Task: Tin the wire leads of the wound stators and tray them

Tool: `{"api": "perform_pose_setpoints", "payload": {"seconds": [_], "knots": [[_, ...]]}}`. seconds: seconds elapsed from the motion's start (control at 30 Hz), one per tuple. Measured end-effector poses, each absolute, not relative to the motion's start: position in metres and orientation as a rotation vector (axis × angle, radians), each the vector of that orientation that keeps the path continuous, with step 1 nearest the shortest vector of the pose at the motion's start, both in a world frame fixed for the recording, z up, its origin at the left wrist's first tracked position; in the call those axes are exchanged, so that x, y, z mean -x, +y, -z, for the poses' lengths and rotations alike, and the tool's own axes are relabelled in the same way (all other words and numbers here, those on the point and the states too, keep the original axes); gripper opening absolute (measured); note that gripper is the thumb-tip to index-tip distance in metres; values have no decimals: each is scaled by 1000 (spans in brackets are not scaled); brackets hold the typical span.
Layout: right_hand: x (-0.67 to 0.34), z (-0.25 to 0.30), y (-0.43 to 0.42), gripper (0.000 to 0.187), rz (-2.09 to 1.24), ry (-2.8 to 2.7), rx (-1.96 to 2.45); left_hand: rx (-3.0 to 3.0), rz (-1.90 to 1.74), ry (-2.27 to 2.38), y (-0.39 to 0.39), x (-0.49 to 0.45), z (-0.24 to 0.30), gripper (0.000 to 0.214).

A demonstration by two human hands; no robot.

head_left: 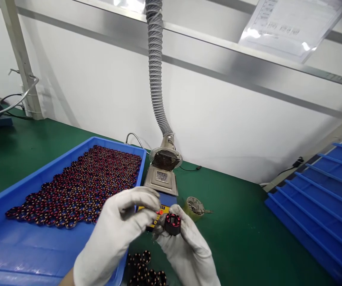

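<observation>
My right hand [185, 242], in a white glove, grips a small black ring-shaped part [173, 225] with pinkish-red spots around its top rim. Just left of it, my left hand [120, 226], also gloved, has thumb and fingers pinched together; whatever may be between them is too small to make out. The fingertips of both gloves are stained grey. Behind the hands stands a metal-topped heating unit [160, 180] with a square hatch-textured plate. Its yellow panel [165, 209] with red digits is partly covered by my fingers. Below lie several loose ring parts [142, 270] with copper-coloured spots.
A blue tray [18, 254] on the left holds many ring parts [93, 182]. A fan hood on a grey flexible duct [156, 67] hangs behind the heating unit. Right of it sits a small round container [195, 207]. Blue ribbed trays [323, 198] lean at the right.
</observation>
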State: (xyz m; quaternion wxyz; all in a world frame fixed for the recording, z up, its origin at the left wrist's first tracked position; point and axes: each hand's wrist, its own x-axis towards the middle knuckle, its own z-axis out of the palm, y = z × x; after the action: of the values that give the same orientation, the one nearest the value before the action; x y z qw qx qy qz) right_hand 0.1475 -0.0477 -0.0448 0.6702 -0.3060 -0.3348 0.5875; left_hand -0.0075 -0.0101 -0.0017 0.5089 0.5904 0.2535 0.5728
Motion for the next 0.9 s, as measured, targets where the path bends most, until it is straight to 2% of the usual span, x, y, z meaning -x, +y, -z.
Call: {"api": "perform_pose_setpoints", "payload": {"seconds": [0.07, 0.2, 0.33, 0.5, 0.67, 0.73, 0.9], "knots": [[-149, 46, -47, 29, -1297, -762, 705, -1477, -1391, 708, -9, 9, 0, 14], [-149, 49, -45, 32, -1223, -753, 733, -1724, -1163, 687, -7, -2, -2, 27], [-147, 50, -38, 31, -1082, -832, 708, -1725, -1382, 597, -12, -9, 5, 27], [-146, 52, -36, 21, -438, -1025, 808, -1453, -1478, 586, -17, 2, 5, 15], [-130, 62, -40, 23, 251, -1274, 894, -1130, -1169, 564, -16, -18, 3, 24], [-122, 66, -40, 22, 428, -1257, 904, -1012, -1132, 498, -15, -30, 10, 19], [-119, 62, -44, 27, 340, -1181, 1004, -858, -1364, 485, -7, -27, 19, 18]]}}
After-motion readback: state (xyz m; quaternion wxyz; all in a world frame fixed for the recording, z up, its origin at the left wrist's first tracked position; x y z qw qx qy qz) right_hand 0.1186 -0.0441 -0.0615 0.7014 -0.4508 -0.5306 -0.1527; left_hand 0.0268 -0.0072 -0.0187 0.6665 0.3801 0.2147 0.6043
